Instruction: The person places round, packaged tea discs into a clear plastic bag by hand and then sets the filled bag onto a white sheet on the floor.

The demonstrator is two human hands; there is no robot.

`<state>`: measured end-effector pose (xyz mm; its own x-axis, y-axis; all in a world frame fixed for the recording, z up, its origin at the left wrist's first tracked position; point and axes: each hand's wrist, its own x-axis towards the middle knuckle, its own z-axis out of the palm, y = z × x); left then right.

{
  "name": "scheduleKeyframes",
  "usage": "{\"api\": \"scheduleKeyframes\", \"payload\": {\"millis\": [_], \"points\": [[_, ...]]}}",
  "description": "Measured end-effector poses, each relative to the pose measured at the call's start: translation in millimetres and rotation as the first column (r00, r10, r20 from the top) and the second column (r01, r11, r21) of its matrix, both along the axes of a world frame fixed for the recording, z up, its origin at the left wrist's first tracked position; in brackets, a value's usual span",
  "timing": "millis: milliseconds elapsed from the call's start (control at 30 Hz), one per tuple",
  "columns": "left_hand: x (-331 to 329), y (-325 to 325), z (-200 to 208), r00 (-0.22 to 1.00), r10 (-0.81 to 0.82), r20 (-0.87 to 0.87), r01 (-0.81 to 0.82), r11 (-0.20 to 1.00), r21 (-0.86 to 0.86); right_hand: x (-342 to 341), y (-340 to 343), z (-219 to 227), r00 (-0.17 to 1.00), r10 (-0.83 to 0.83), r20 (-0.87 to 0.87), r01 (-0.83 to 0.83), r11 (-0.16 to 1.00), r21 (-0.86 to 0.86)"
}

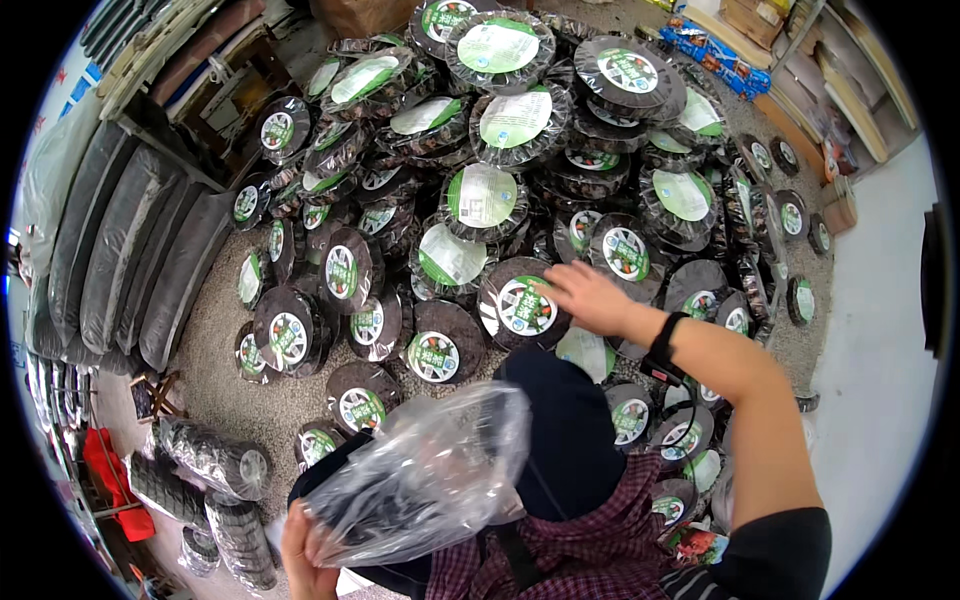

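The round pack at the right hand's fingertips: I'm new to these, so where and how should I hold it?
Probably by its outer rim, from the right: the pack is a flat disc with its labelled face toward the camera, the right hand reaches over that side, and dark blue cloth crowds its lower edge.

Storeroom or packing workshop, looks like: labelled round packs (482,195) piled high, film-wrapped cylinders (238,535) near left, bagged dark slabs (122,262) left, loaded racking (802,36) far right.

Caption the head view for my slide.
Left hand holding a clear plastic bag, right hand at a round dark package.
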<state>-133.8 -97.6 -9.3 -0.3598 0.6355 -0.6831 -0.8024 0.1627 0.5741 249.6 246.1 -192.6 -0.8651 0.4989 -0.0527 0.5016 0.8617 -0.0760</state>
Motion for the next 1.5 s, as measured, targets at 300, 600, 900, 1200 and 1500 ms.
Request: {"api": "scheduleKeyframes", "payload": {"millis": [300, 600, 900, 1200, 1500], "points": [[-6, -68, -58, -0.133, -0.777, -0.615, -0.172, 0.629, -0.758, -5, 29, -89, 0.962, 0.271, -0.043, -0.273, 0.933, -0.234], [12, -8, -39, -0.446, -0.600, -0.664, -0.062, 0.761, -0.646, -22, 65, -130, 0.905, 0.426, 0.009, -0.425, 0.905, -0.029], [17, 29, -45, -0.452, -0.568, -0.688, 0.011, 0.767, -0.641, -90, 96, -99, 0.046, -0.956, -0.291, 0.139, 0.294, -0.945], [14, 38, -57, -0.402, -0.568, -0.718, 0.053, 0.768, -0.638, -112, 120, -132, 0.057, -0.978, 0.203, -0.141, -0.209, -0.968], [54, 121, -13, 0.737, -0.643, -0.210, 0.667, 0.743, 0.064, -71, 23, 177, 0.605, -0.064, -0.794, 0.124, 0.992, 0.015]]}}
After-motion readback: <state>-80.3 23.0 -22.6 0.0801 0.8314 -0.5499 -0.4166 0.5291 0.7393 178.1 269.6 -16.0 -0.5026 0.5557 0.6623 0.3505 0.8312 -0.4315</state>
